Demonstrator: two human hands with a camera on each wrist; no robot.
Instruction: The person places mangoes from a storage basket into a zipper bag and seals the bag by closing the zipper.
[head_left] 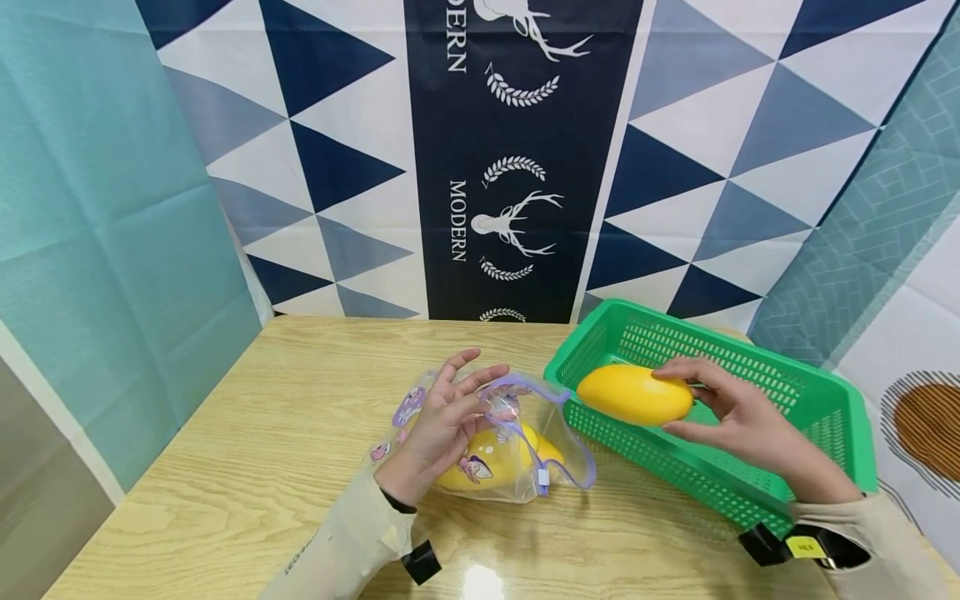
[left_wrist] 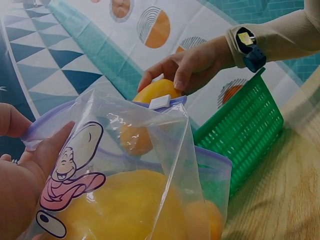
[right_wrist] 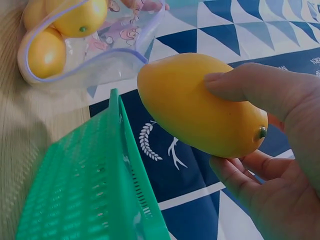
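Right hand (head_left: 738, 417): holds a mango (head_left: 626, 393) between thumb and fingers.
Mango's long axis: runs leftward from that grip, stem end nearest the palm, far end towards the zip bag (head_left: 474, 468).
Zip bag: left of the grip; the left hand (head_left: 446, 417), nearer it, pinches its rim.
Green basket (head_left: 660, 458): beneath the grip.
Mango's look: smooth, plump, orange-yellow.

1. Counter (head_left: 247, 433): bare passage along left edge; another patch at centre of near edge.
2. Far edge: patterned cloth (head_left: 360, 167) stands as barrier.
3. Toward right edge: green basket (head_left: 862, 433), walls block low crossing; right grip (head_left: 738, 417) with yellow fruit (head_left: 630, 393) obstructs its opening overhead.
4. Mouth of clear bag (head_left: 517, 483): open toward basket; left grip (head_left: 450, 417) at rim.
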